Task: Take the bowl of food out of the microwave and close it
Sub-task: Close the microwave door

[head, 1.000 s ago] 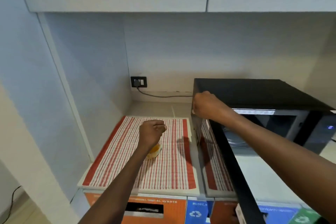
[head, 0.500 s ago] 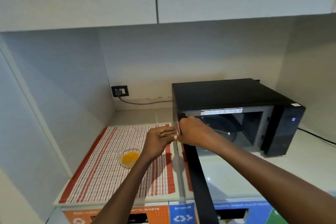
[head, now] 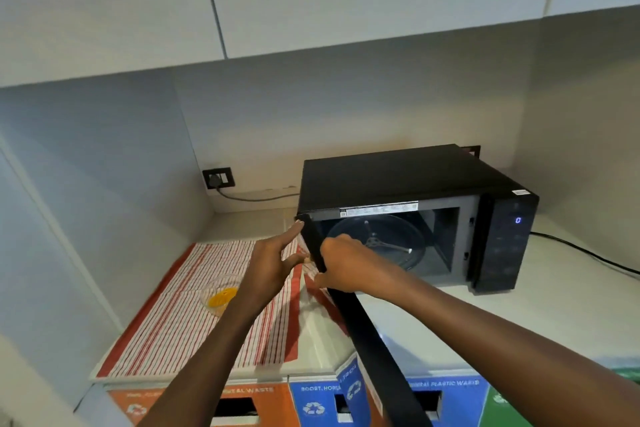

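We read little with certainty; the orange bin front [head: 194, 402] below the counter [head: 519, 315] shows letters ending in "WASTE", the blue one [head: 446, 392] reads roughly "PLASTIC WASTE" beside a recycling mark, and a second blue panel [head: 317, 402] carries blurred white words we cannot make out; the white sticker [head: 379, 210] along the top edge of the microwave [head: 398, 180] is too small to read; its dark control panel shows a blue glowing "0" [head: 518, 220].

Our left hand [head: 273, 263] is spread, fingers extended and lying against the outer face of the door [head: 349, 308] near its top corner; our right hand [head: 341, 265] curls over the door's top edge from the inner side, fingers pressed on it; the door stands wide open, swung out towards us; inside, the glass turntable [head: 377, 246] lies bare.

The bowl [head: 220, 295], clear with yellow food in it, sits on the red-striped cloth [head: 173, 319] left of the microwave, just beside our left forearm and apart from both hands; a plug [head: 216, 179] sits in the wall socket behind.

Against half a second ago, our left hand has gone from a loose fist near the door to flat fingers upon it; the right hand keeps its place at the door's top; the bowl has stayed where it was on the cloth, and our view has tipped so more of the cavity shows.
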Tool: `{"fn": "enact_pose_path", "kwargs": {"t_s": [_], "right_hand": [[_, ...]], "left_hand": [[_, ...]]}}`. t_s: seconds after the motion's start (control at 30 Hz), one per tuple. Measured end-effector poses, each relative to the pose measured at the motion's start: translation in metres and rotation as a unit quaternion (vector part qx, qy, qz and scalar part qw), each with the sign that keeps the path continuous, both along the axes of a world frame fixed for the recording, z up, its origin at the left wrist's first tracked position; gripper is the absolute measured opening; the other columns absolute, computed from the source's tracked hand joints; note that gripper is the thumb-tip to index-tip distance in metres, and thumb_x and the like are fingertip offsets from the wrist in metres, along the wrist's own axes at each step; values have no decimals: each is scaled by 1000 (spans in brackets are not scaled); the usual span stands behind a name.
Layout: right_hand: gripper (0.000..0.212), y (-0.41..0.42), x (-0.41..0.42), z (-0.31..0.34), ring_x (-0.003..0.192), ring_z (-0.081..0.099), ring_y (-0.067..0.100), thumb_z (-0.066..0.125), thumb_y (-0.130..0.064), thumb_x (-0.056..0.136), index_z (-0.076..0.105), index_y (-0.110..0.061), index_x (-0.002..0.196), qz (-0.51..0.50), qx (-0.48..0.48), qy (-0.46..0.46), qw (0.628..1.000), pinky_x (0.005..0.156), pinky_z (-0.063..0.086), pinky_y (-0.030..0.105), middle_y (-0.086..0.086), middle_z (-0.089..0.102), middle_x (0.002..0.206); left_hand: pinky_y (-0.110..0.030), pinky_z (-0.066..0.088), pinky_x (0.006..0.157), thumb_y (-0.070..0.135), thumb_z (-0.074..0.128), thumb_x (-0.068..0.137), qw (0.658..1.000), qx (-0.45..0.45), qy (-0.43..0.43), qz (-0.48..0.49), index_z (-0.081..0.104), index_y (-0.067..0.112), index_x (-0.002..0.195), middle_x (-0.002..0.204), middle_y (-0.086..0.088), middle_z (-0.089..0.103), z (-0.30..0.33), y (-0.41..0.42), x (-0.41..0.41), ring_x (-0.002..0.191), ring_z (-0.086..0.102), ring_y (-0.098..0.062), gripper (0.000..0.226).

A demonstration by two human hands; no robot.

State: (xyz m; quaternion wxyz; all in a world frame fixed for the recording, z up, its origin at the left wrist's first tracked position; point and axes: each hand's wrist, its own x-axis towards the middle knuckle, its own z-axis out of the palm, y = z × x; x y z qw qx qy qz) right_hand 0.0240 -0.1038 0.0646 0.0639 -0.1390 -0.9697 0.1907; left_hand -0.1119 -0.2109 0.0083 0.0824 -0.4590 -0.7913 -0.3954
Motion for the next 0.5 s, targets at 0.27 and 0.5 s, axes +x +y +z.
{"fn": "enact_pose_path", "kwargs": {"t_s": [0.27,0.5], "right_hand": [[19,47,54,4,54,53,11,70,-28,79,59,-13,77,55,31,-29,998,42,34,22,-1,54,68],[25,90,97,4,57,50,11,63,-21,84,63,-11,106,64,53,-36,996,43,34,23,-2,47,75]], "left_hand": [[-34,48,107,15,67,89,988,-101,110,-33,49,37,138,141,-1,58,7,27,35,128,57,-14,56],[-33,48,106,12,67,88,975,-128,181,-15,59,22,133,137,-3,61,8,58,73,124,61,-20,47]]}}
